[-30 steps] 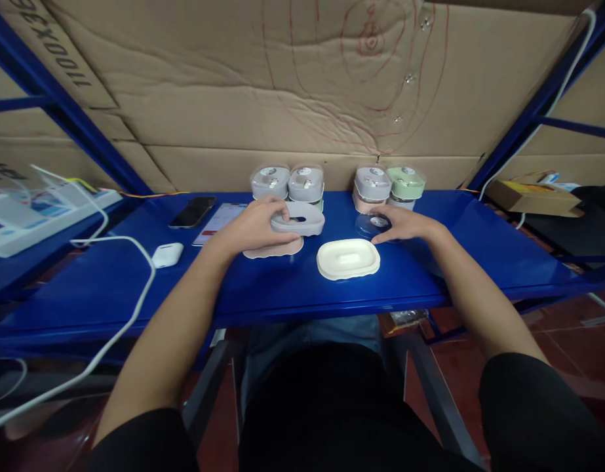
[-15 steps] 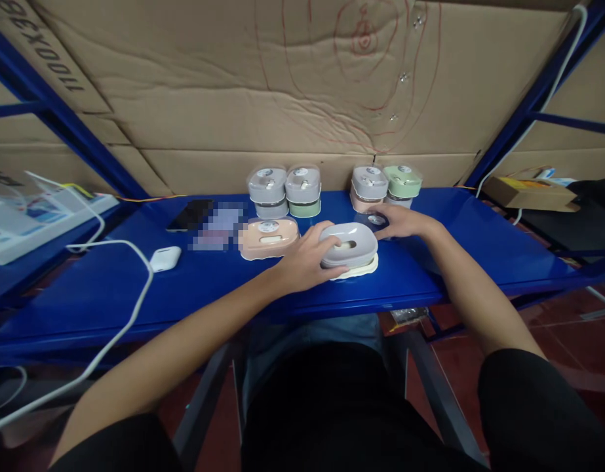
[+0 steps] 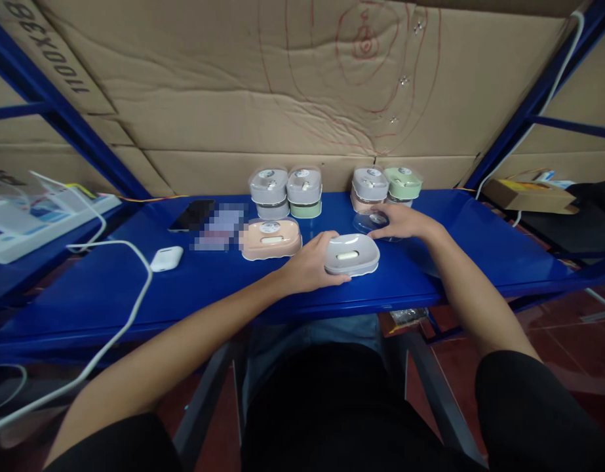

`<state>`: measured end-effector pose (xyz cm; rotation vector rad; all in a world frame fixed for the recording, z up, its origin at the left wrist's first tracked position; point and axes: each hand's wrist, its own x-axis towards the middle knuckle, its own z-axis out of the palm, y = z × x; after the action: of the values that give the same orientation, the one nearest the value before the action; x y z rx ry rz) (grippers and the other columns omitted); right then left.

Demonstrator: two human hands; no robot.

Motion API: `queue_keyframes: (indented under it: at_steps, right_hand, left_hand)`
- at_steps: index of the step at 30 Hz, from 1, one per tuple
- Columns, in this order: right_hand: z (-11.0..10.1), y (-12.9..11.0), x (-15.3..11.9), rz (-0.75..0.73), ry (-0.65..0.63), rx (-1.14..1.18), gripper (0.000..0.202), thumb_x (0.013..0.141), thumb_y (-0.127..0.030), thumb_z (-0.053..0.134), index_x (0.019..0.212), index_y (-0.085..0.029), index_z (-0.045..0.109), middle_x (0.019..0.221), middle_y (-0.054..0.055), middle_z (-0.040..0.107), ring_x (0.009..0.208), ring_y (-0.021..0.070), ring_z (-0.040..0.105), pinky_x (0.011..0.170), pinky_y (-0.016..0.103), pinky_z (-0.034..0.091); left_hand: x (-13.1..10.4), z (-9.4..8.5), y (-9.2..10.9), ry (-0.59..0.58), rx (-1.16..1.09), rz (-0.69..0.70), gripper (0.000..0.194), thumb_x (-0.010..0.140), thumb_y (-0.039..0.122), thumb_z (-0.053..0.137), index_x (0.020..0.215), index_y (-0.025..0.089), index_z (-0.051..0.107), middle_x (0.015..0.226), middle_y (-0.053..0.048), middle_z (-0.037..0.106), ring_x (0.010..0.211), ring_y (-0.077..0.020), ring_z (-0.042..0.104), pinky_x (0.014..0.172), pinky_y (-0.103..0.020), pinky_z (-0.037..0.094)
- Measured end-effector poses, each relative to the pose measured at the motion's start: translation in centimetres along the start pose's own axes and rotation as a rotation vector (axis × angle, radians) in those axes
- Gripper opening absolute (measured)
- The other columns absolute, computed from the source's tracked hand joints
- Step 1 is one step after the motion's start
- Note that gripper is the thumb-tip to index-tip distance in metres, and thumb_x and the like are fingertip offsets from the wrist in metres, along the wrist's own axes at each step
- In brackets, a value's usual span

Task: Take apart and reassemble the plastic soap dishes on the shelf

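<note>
My left hand [image 3: 312, 263] is curled round the left end of the grey dish [image 3: 354, 252], clasping its far and near sides; the dish sits near the table's front edge, directly before me, and I likely take it by the end to steady it while leaving its slot, with a pale bar [image 3: 348, 255] showing in it, uncovered; my right hand [image 3: 396, 223] pinches the clear lid [image 3: 364, 223] between thumb and fingers at its right end, just beyond the dish, probably to keep my palm off its top; one peach dish [image 3: 270, 240] lies left of my left hand; farther back, four stacks stand near the cardboard [image 3: 214, 124], presumably to leave the front of the table [image 3: 503, 252] to my hands; they are one grey-on-grey stack [image 3: 269, 190], one grey-on-green stack [image 3: 305, 189], one grey-on-pink stack [image 3: 370, 185] and one green-on-grey stack [image 3: 404, 183], two boxes each, eight altogether; leftward lie one black phone [image 3: 190, 216] and one white case [image 3: 166, 259], perhaps kept aside.
</note>
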<state>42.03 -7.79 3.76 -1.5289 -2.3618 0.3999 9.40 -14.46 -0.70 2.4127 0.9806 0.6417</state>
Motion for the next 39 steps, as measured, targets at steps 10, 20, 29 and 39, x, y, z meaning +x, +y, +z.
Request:
queue_keyframes:
  at_steps: [10,20,29,39]
  right_hand:
    - [0.1,-6.3,-2.2,-0.403,-0.009,0.174,0.092,0.075,-0.069,0.098,0.157,-0.034,0.073,0.158,0.008,0.075,0.144,0.0406,0.070,0.129,0.061,0.052]
    - [3.6,-7.1,-1.3,-0.493,-0.037,0.178,0.091,0.085,-0.068,0.093,0.165,-0.035,0.067,0.160,0.011,0.069,0.144,0.0396,0.068,0.125,0.058,0.054]
    - [4.1,-6.7,-0.9,-0.432,-0.054,0.140,0.097,0.087,-0.074,0.089,0.170,-0.034,0.061,0.151,0.012,0.070,0.135,0.0372,0.070,0.122,0.055,0.056]
    - [2.3,-4.1,-1.2,-0.323,-0.117,0.092,0.121,0.072,-0.070,0.100,0.174,-0.023,0.055,0.174,0.018,0.059,0.159,0.0467,0.057,0.134,0.066,0.045]
  left_hand:
    - [1.0,-0.2,-2.2,0.032,-0.108,-0.131,0.150,0.066,0.065,0.106,0.182,0.023,0.022,0.176,-0.029,0.054,0.163,-0.0525,0.054,0.129,-0.069,0.050]
    - [1.0,-0.3,-2.7,0.068,-0.111,-0.125,0.151,0.065,0.061,0.108,0.184,0.023,0.023,0.171,-0.030,0.059,0.156,-0.0568,0.060,0.121,-0.072,0.056]
    - [0.3,-2.2,-1.5,0.060,0.030,-0.057,0.131,0.076,0.066,0.099,0.179,0.022,0.032,0.177,-0.028,0.052,0.166,-0.0508,0.049,0.133,-0.069,0.045]
    - [-1.7,-12.5,-5.7,-0.050,0.487,-0.408,0.108,0.069,0.064,0.098,0.162,0.023,0.060,0.157,-0.020,0.068,0.144,-0.0519,0.066,0.120,-0.057,0.054]
